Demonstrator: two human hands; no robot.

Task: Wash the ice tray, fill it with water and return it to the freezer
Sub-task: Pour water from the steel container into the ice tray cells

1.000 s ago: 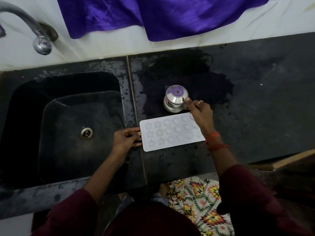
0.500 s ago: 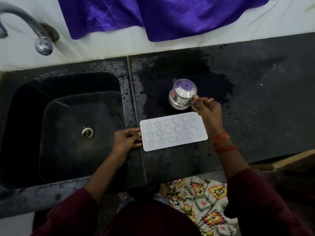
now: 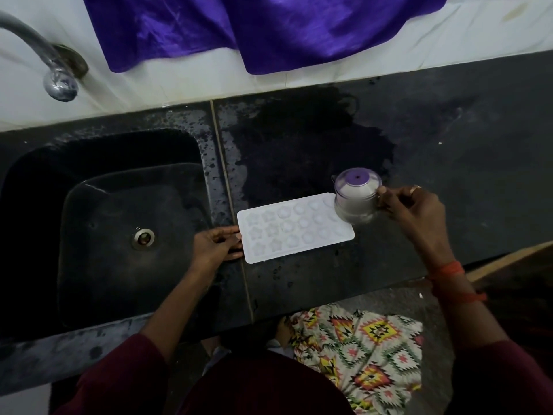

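A white ice tray (image 3: 287,230) with star and round moulds lies flat on the dark counter (image 3: 449,163), just right of the sink. My left hand (image 3: 217,245) presses its fingers on the tray's left edge. A small steel cup (image 3: 356,194) with water in it hangs over the tray's right end, held by its handle in my right hand (image 3: 414,209). The cup stands nearly upright and hides the tray's far right corner.
A black sink (image 3: 113,235) with a metal drain lies to the left, a steel tap (image 3: 45,61) above it. Purple cloth (image 3: 254,28) hangs over the white wall behind. A wet patch darkens the counter behind the tray. A wooden edge (image 3: 508,259) shows at the right.
My right hand lifted the steel cup off the counter and carried it right and forward, over the tray's right end. My left hand stayed on the tray.
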